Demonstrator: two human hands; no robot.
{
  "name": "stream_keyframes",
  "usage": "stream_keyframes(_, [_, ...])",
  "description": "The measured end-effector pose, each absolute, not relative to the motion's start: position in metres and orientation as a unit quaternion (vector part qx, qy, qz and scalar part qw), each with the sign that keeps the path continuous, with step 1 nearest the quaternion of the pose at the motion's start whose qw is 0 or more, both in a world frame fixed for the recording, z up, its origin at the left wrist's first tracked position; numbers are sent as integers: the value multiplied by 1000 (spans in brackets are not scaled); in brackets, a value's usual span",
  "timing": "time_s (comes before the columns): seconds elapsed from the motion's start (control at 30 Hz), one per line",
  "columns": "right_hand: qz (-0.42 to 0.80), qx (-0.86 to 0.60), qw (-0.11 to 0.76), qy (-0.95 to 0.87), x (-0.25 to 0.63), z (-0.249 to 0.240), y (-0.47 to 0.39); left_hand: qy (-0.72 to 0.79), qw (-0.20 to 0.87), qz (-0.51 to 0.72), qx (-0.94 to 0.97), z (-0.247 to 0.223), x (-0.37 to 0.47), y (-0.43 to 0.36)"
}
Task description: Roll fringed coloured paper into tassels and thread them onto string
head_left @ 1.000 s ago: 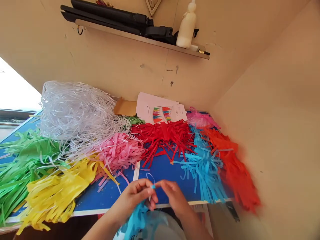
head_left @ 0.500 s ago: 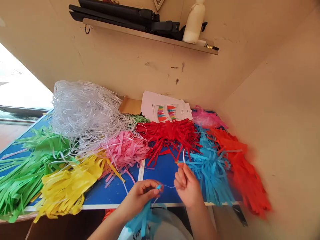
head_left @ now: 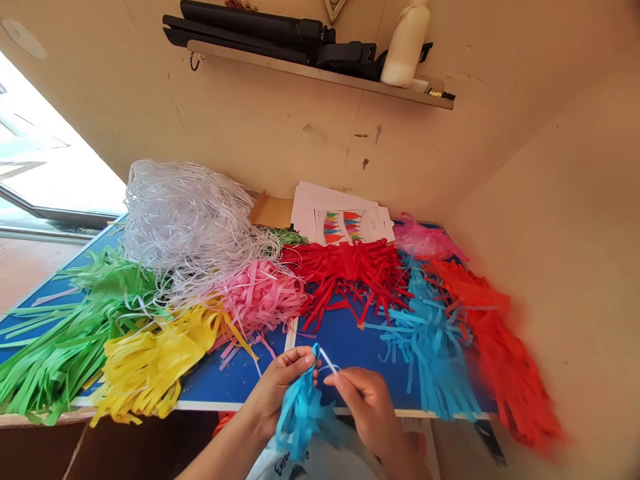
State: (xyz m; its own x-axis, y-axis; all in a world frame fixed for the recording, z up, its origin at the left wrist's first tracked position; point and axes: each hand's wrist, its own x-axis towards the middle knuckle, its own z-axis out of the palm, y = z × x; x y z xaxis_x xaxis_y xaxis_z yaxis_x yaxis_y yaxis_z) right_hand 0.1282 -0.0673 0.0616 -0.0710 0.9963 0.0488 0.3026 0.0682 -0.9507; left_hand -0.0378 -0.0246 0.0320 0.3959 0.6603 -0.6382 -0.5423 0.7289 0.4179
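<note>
My left hand (head_left: 287, 379) pinches the looped top of a blue tissue tassel (head_left: 300, 417), whose strips hang below over my lap. Close on its right, my right hand (head_left: 364, 401) is closed on a thin white ribbon (head_left: 328, 361) that runs up to the tassel's top. Behind my hands, a red tassel pile (head_left: 350, 270) lies on the blue table (head_left: 345, 340). More blue tassels (head_left: 430, 347) are spread to the right of my right hand. A pink pile (head_left: 263, 293) and a yellow pile (head_left: 155, 360) lie to the left.
A tangle of white ribbon (head_left: 185, 213) and green tassels (head_left: 75, 340) fill the table's left side. Orange-red tassels (head_left: 510, 360) hang over the right edge. Cards with printed tassels (head_left: 345, 213) lie at the wall, below a shelf (head_left: 320, 72) with a white bottle (head_left: 406, 47).
The tassel top in my left hand is now upright, with more strips showing. My right hand has come down and closer, bringing the white ribbon beside it. The view has shifted slightly.
</note>
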Motion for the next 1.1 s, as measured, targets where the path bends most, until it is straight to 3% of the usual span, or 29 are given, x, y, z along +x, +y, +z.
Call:
stream_keyframes(0.57, [364, -590, 350, -630, 125, 52, -64, 440, 801, 360, 187, 42, -41, -31])
stream_keyframes(0.77, [408, -570, 293, -650, 131, 54, -62, 493, 666, 367, 422, 47, -41, -38])
stream_keyframes(0.87, [450, -557, 314, -624, 121, 51, -62, 521, 575, 358, 519, 49, -40, -42])
stream_keyframes(0.97, [406, -560, 357, -628, 111, 46, -62, 537, 493, 364, 580, 45, -39, -47])
stream_keyframes(1.1, [445, -570, 475, -501, 158, 38, -59, 457, 423, 253, 740, 21, -57, -60])
